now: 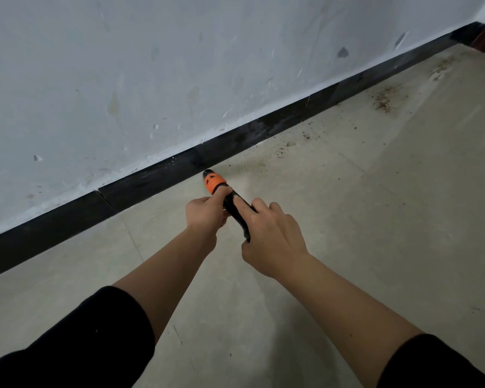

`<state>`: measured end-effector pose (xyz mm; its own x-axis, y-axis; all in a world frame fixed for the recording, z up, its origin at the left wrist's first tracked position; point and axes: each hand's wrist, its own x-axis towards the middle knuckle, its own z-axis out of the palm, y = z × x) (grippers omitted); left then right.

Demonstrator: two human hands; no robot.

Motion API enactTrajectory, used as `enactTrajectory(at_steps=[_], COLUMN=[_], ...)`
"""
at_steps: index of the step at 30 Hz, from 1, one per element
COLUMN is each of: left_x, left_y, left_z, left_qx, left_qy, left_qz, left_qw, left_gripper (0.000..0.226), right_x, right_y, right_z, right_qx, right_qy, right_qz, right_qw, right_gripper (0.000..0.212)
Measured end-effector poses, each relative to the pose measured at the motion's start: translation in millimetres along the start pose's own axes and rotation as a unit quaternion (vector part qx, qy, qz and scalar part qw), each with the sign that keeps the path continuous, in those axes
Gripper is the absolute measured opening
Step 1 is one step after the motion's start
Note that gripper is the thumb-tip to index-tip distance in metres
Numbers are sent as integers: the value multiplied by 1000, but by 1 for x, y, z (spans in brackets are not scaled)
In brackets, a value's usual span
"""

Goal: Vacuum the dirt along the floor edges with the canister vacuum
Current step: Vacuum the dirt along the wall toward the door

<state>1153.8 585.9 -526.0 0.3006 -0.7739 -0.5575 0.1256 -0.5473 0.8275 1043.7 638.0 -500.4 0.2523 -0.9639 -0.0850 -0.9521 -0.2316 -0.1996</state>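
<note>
You hold the vacuum wand [233, 206] in both hands, over the floor [347, 247] and just short of the black baseboard [151, 182]. Its long axis runs away from you and slightly to your left, meeting the baseboard at an angle rather than running along it. The open tip leads, with the orange collar [214, 184] right behind it and the black tube trailing back toward you. The tip sits close to the foot of the baseboard. Whether it touches the floor cannot be told.

Your left hand [205, 214] grips the tube from the side, directly behind the orange collar, with its fingers curled round it. Your right hand [273, 238] holds the rear of the tube. Its fingers are draped over the top, one fingertip lies along the black surface, and the thumb is tucked beneath. The two hands are close together on the tube but do not touch each other. Both black sleeves [81, 340] are pushed up, leaving your forearms bare.

Fine brown dirt [277, 152] speckles the floor along the foot of the baseboard, beyond the tip on your right. A denser brown patch [384, 99] lies farther along the same baseboard, a little out from it. Above the baseboard rises a scuffed white wall [123, 79].
</note>
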Motion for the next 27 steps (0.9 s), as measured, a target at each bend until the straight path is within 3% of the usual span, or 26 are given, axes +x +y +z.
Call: enactTrajectory(at_steps=[27], left_x=[-8], left_y=[-5], left_z=[45], left_qx=[46], left_qy=[-33], left_qz=[38], left_qw=[998], left_gripper=[29], right_x=[-17], right_y=[23], right_z=[-8], right_qx=[7], right_qy=[20], right_qz=[76], right_qw=[997], right_gripper=[79])
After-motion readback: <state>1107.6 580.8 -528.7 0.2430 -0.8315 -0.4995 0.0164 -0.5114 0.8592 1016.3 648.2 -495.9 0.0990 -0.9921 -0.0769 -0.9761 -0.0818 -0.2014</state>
